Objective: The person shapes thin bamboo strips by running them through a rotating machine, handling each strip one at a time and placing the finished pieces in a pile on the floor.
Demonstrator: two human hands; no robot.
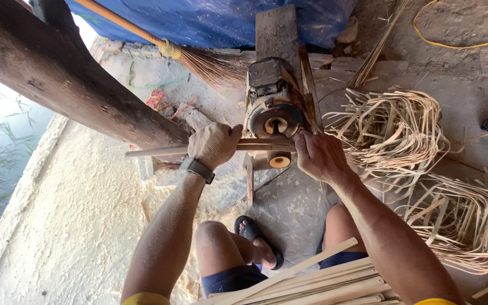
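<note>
- The right hand [318, 155] holds the bamboo strip [159, 151] just beside the machine [275, 107], with its fingertips close to the dark wheel [276, 121]; a slip along the strip could likely carry the fingers into the wheel or the small orange roller [279, 161] below it.
- The left hand [214, 144] is closed over the strip from above, fingers wrapped round it, a wristwatch [197, 168] on the wrist. If the strip jerks or splinters, this hand would probably take the edge across the palm.
- The right hand's fingers are curled round the strip's end at the wheel, thumb side hidden.
- A foot in a dark sandal [255, 237] rests on the concrete under the strip, so a dropped piece could land on bare toes.
- The strip is long, thin and flat, pale tan, lying level across the front of the machine, its left end jutting past the wooden beam [69, 79].
- Curled pale shavings [396, 133] pile up at the right; more cut strips [317, 282] lie across the lap.
</note>
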